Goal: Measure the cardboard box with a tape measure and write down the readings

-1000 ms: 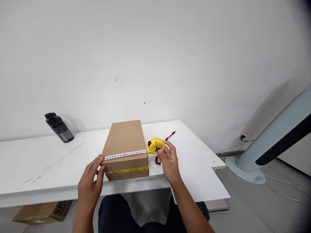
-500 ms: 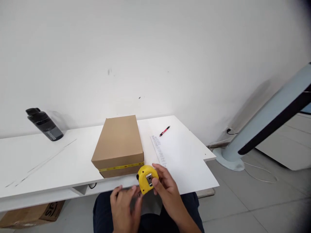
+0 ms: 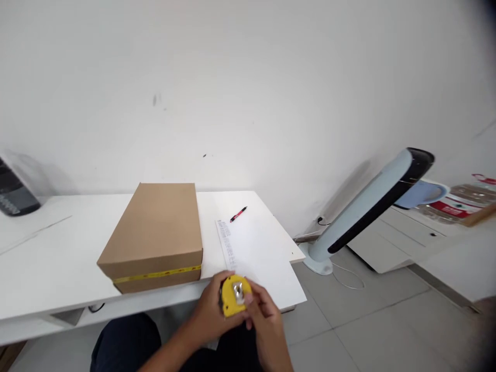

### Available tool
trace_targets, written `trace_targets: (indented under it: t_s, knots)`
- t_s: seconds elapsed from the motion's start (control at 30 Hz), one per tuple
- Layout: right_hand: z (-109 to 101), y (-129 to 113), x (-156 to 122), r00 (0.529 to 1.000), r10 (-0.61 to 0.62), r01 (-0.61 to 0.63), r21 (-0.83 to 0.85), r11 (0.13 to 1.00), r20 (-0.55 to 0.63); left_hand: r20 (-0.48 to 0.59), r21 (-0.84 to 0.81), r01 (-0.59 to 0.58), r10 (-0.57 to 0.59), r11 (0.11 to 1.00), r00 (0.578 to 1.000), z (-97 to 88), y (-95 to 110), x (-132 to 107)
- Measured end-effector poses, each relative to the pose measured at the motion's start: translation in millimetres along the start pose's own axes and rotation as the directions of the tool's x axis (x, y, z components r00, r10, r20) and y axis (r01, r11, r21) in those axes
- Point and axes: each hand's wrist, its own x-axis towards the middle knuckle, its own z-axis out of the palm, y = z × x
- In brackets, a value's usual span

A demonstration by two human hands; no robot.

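Note:
A yellow tape measure (image 3: 231,306) with a silver metal clip is held over my lap, just in front of the desk edge. My right hand (image 3: 266,321) grips its right side, the thumb beside the clip. Wrapped round the left side and underneath is my left hand (image 3: 211,305), with some fingers hidden behind the case. Beyond them on the desk stands a closed brown cardboard box (image 3: 158,222), a yellow tape strip along its front. A printed white sheet (image 3: 258,258) lies right of the box, near a red and black pen (image 3: 238,214).
The white desk (image 3: 73,263) runs along the wall. A dark bottle (image 3: 17,194) stands at far left, cut by the frame. On the floor to the right is a tall light-blue tower unit (image 3: 360,214). Behind it, a cabinet (image 3: 391,243) bears a large clear plastic bottle (image 3: 465,201).
My view has turned right, so the desk things appear farther left. My left hand, apart from the tape measure's side before with fingers spread, has closed round it.

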Motion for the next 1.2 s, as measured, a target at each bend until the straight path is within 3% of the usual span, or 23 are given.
trace_targets:
  t_s: [0.1, 0.17, 0.3, 0.4, 0.5, 0.6, 0.67, 0.73, 0.8, 0.87, 0.93, 1.03, 1.1, 1.2]
  knots:
    - [-21, -23, 9, 0.998, -0.056, 0.056, -0.049, 0.997, -0.006, 0.191, -0.222, 0.119, -0.077, 0.968, 0.979, 2.3, 26, 47]
    - [-35, -34, 17, 0.997, -0.07, 0.073, -0.103, 0.992, 0.03, 0.211, -0.276, 0.159, -0.101, 0.948, 0.972, 4.0, 34, 80]
    - [-51, -42, 39, 0.997, -0.012, 0.028, -0.212, 0.977, 0.074, 0.002, -0.206, 0.194, -0.198, 0.959, 0.98, 3.7, 18, 137]
    - [-51, -42, 58, 0.996, -0.011, 0.031, -0.243, 0.97, 0.084, -0.148, -0.134, 0.27, -0.289, 0.953, 0.946, -5.1, -6, 165]
    - [-47, -45, 74, 0.991, -0.047, 0.084, -0.302, 0.95, 0.129, -0.204, -0.103, 0.34, -0.355, 0.935, 0.913, -17.5, -24, 181]
    - [-47, -54, 88, 0.97, -0.041, 0.147, -0.44, 0.886, 0.241, -0.179, -0.118, 0.384, -0.4, 0.916, 0.899, -27.3, -35, 191]
    - [-49, -64, 106, 0.964, 0.026, 0.141, -0.596, 0.79, 0.263, -0.109, -0.178, 0.408, -0.43, 0.895, 0.896, -33.2, -42, 197]
    - [-48, -76, 137, 0.975, 0.054, 0.141, -0.789, 0.598, 0.215, -0.022, -0.263, 0.425, -0.446, 0.866, 0.895, -39.5, -48, 202]
    - [-43, -86, 179, 0.981, -0.014, 0.188, -0.941, 0.282, 0.192, 0.027, -0.349, 0.424, -0.443, 0.836, 0.896, -44.5, -53, 203]
    - [-34, -92, 225, 0.966, -0.068, 0.244, -0.966, -0.088, 0.25, 0.02, -0.415, 0.405, -0.437, 0.815, 0.899, -46.2, -56, 202]
    - [-21, -92, 265, 0.934, -0.016, 0.349, -0.921, -0.171, 0.357, -0.006, -0.45, 0.382, -0.43, 0.807, 0.903, -44.1, -56, 199]
    - [-7, -84, 302, 0.871, 0.064, 0.49, -0.857, -0.156, 0.487, -0.032, -0.456, 0.358, -0.416, 0.815, 0.909, -38.0, -56, 195]
    - [-4, -76, 311, 0.846, 0.07, 0.532, -0.832, -0.157, 0.528, -0.046, -0.439, 0.356, -0.416, 0.825, 0.908, -35.3, -55, 191]
    - [-8, -66, 310, 0.852, 0.024, 0.521, -0.84, -0.151, 0.523, -0.057, -0.404, 0.368, -0.424, 0.838, 0.904, -34.5, -54, 187]
